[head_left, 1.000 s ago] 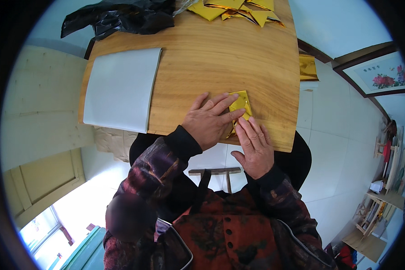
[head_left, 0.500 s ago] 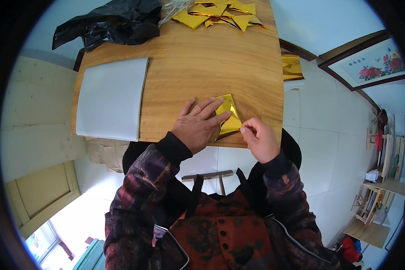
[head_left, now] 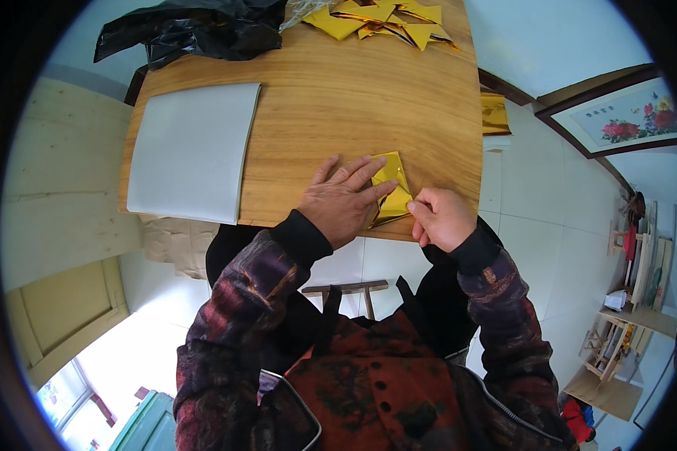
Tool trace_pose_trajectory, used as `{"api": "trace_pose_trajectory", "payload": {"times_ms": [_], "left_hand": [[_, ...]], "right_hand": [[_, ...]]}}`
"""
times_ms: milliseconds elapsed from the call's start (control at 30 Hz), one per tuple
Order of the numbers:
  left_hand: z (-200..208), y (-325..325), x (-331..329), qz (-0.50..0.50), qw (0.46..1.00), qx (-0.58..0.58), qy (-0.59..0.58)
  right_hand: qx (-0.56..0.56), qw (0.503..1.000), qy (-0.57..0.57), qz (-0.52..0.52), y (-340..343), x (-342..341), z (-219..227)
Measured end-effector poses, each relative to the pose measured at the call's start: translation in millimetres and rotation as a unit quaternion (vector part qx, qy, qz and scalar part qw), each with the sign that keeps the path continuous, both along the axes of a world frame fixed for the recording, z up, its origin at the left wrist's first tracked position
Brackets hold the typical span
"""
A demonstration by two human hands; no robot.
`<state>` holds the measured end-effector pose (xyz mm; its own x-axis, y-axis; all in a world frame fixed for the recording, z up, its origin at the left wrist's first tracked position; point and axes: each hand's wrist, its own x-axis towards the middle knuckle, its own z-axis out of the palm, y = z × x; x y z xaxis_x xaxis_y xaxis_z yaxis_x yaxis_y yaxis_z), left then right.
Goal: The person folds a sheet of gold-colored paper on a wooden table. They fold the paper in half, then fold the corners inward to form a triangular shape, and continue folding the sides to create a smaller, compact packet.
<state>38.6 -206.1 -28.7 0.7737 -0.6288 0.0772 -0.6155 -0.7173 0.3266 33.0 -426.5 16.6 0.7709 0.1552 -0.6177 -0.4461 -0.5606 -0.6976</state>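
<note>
A folded sheet of shiny gold foil paper (head_left: 396, 197) lies on the wooden table (head_left: 338, 98), close to its front edge. My left hand (head_left: 344, 192) rests on the left part of the foil paper with fingers spread, pressing it to the tabletop. At the lower right corner of the paper, the thumb and forefinger of my right hand (head_left: 442, 216) pinch its edge. The palm of the left hand covers part of the sheet.
A stack of white sheets (head_left: 192, 150) lies on the table's left side. Toward the far edge are a crumpled black plastic bag (head_left: 195, 34) and several folded gold paper pieces (head_left: 380, 19). More gold paper (head_left: 494, 114) sits beyond the right edge, below a framed flower picture (head_left: 617, 116).
The whole view has shifted slightly. Both hands stay at the foil paper, the left flat on it and the right pinching its corner.
</note>
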Motion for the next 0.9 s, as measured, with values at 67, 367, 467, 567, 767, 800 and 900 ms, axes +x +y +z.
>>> {"api": "trace_pose_trajectory", "payload": {"times_ms": [67,367,467,567,767,800,900], "left_hand": [[-0.3,-0.4,0.0,0.002,1.0,0.002,0.003],[-0.5,0.5,0.1,-0.001,1.0,0.027,-0.007],[-0.2,0.0,0.2,-0.001,1.0,0.03,-0.002],[-0.7,0.7,0.3,0.001,1.0,0.017,0.006],[-2.9,0.1,0.4,0.006,1.0,0.007,0.002],[-3.0,0.2,-0.5,0.007,1.0,0.002,0.005],[-3.6,-0.4,-0.3,0.006,1.0,0.008,-0.005]], "right_hand": [[-0.028,0.999,-0.015,0.014,3.0,-0.4,1.5],[-0.108,0.975,-0.193,-0.02,5.4,-18.8,-19.5],[-0.174,0.901,-0.397,0.022,6.2,-34.5,-27.0],[-0.191,0.843,-0.491,0.104,9.5,-51.2,-32.4],[-0.202,0.842,-0.455,0.208,20.2,-65.9,-46.5],[-0.209,0.841,-0.449,0.216,20.2,-66.2,-47.7],[-0.22,0.838,-0.445,0.227,18.1,-65.8,-49.1]]}}
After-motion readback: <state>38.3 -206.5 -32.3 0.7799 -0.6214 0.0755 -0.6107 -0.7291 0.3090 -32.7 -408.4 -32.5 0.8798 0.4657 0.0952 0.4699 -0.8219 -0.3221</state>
